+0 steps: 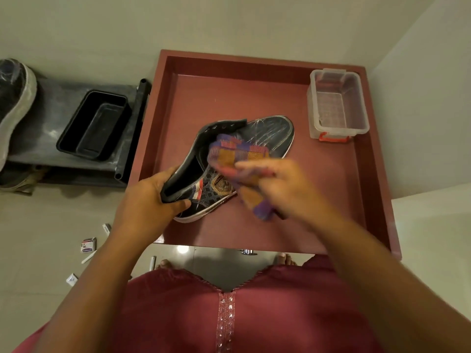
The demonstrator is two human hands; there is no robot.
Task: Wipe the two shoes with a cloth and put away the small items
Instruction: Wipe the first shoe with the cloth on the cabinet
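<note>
A dark high-top shoe [270, 133] with a gold badge lies on its side on the reddish table [254, 98]. My left hand [150, 200] grips its ankle collar at the heel end. My right hand [277, 182], blurred, holds a purple and orange checked cloth [237, 155] against the shoe's side. A second dark shoe [15, 103] with a pale sole rests on the black rack at the far left. Small items lie on the floor at lower left: a little box [88, 244], a white stick [88, 257] and a small packet [71, 279].
A clear plastic box [336, 105] with a red clip stands at the table's back right corner. A black tray [94, 124] sits on the black shoe rack [51, 108] left of the table. Another shoe shows under the rack. My feet are below the table's front edge.
</note>
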